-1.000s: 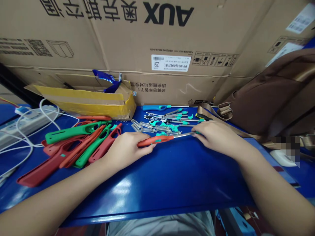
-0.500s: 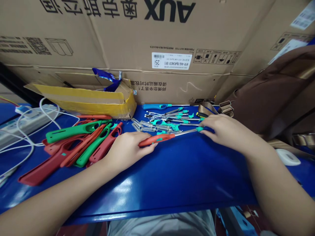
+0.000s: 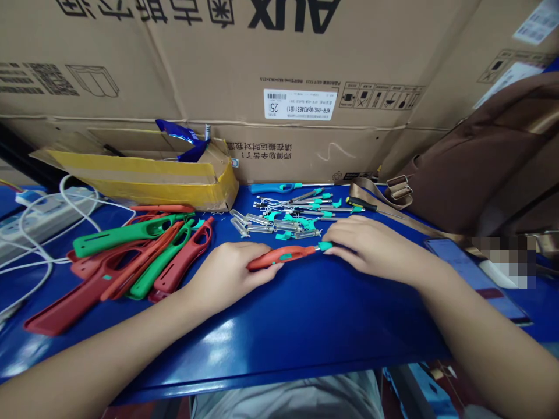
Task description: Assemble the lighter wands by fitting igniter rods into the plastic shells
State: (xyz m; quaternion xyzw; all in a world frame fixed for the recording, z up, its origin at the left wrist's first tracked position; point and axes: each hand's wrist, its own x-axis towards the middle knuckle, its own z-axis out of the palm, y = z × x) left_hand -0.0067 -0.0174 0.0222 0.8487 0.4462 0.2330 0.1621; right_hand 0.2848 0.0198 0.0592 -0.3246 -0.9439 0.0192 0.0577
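An orange-red long-neck lighter (image 3: 286,256) is held level above the blue table. Its handle end sits in my left hand (image 3: 229,267), closed around it. My right hand (image 3: 356,244) pinches a teal collar (image 3: 325,247) on the lighter's metal neck, close to the body. The right hand hides the rest of the neck. Just behind both hands lie clear fuel tubes (image 3: 257,221) and teal plastic bits. Farther back are metal neck parts with white wires (image 3: 305,201). Left of my left hand, red and green lighter shells (image 3: 124,233) lie in a pile.
A blue lighter (image 3: 275,188) and a screwdriver (image 3: 362,203) lie at the back. A yellow-taped carton (image 3: 144,183) stands behind the shells. On the left is a power strip (image 3: 48,215) with white cables. A phone (image 3: 476,279) and brown bag (image 3: 471,151) are right.
My right hand and the teal collar have moved left along the neck towards the orange body. Less bare metal shows between them. My left hand keeps its hold.
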